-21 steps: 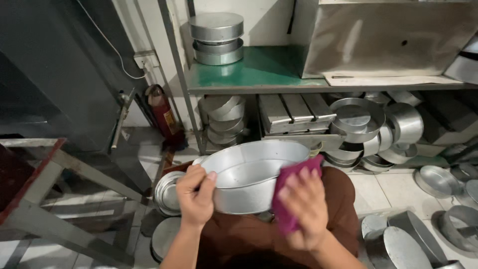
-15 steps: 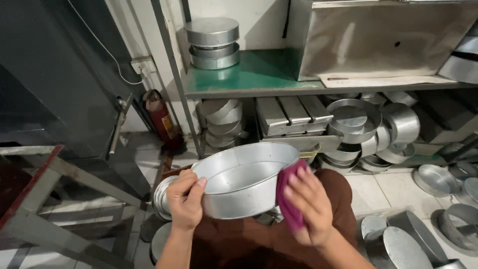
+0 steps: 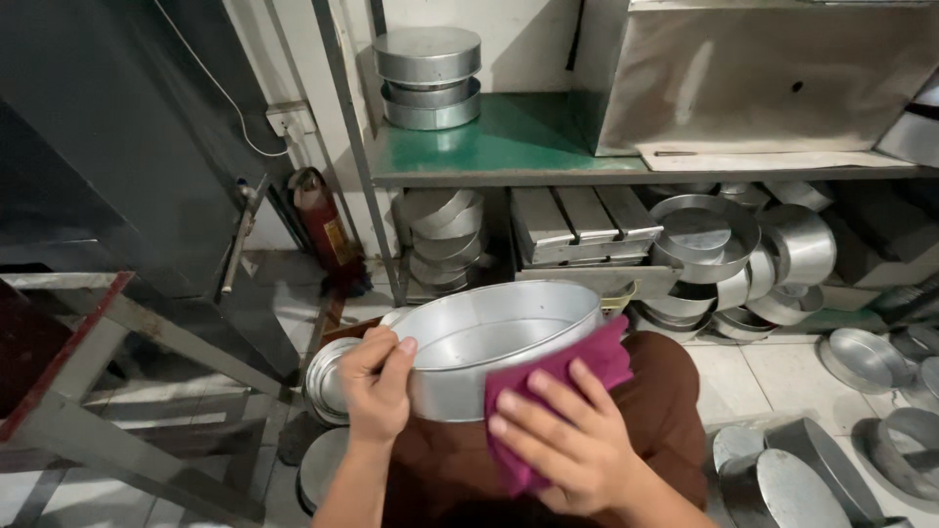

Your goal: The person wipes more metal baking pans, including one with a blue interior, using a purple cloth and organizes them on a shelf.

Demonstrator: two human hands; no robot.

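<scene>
At six o'clock in the view, over the person's lap, one round metal cake pan (image 3: 489, 337) is tilted with its open mouth toward twelve o'clock. One left hand (image 3: 377, 386) grips its rim at the nine o'clock side, thumb hooked over the edge and fingers curled tight against the outer wall. One right hand (image 3: 567, 440) lies at five o'clock, fingers spread flat, pressing a single magenta cloth (image 3: 548, 391) against the pan's outer wall; the cloth folds up over the rim at three o'clock.

Just below the left hand, toward eight o'clock, two more round pans (image 3: 328, 376) lie on the floor, one partly under the other. At eleven o'clock one red fire extinguisher (image 3: 323, 220) leans beside the rack post.

At twelve o'clock one green shelf (image 3: 509, 142) carries a stack of three round tins (image 3: 428, 73). Beneath it, three rectangular loaf tins (image 3: 582, 220) lie side by side, with a stack of about four tilted pans (image 3: 445, 235) to their left. At two o'clock a heap of round pans (image 3: 743, 254) crowds the lower shelf; I cannot count them exactly. At four o'clock at least four further pans (image 3: 782, 479) sit on the tiled floor. One metal frame (image 3: 108, 391) stands at eight o'clock.
</scene>
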